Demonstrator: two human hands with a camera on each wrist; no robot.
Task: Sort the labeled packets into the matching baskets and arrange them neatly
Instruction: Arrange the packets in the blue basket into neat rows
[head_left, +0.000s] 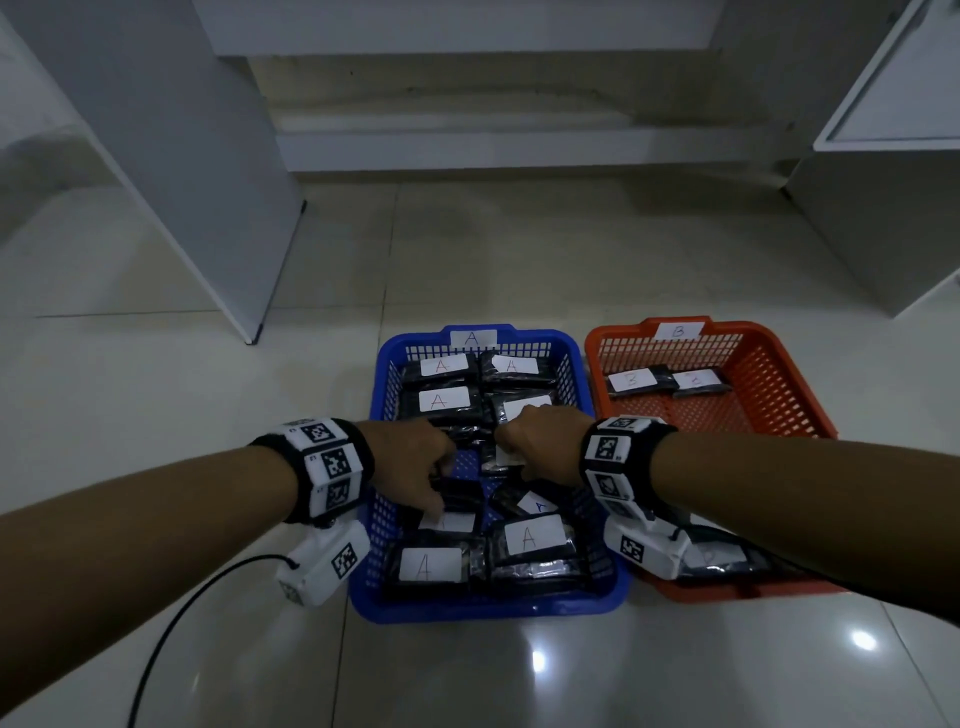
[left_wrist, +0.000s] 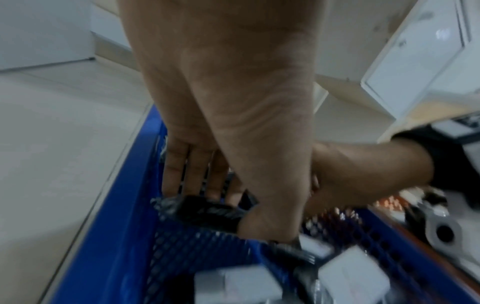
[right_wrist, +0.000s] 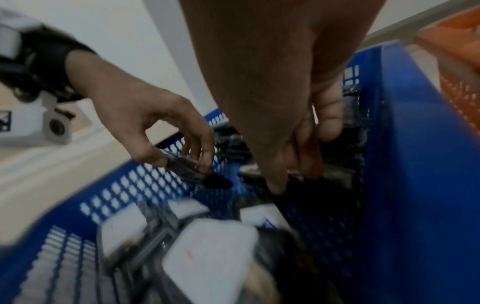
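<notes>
Two hands down in the blue basket (head_left: 592, 605), each on a black packet.

Left hand (head_left: 415, 467) pinches a dark packet (left_wrist: 207, 211) between thumb and fingers, over the basket's middle near the left wall; label not readable. Right hand (head_left: 540, 441) grasps another black packet (right_wrist: 311, 197) with curled fingers, toward the right wall; its label is hidden too. Blue basket tagged A holds rows of packets with white A labels: four at the far end (head_left: 440, 366), several at the near end (head_left: 530, 538), loose ones in the centre. Orange basket (head_left: 779, 379) tagged B sits just right of it, touching or nearly so, with two B packets (head_left: 631, 380) at the far end and one more near the right wrist. Both baskets stand on a tiled floor (head_left: 260, 364).
</notes>
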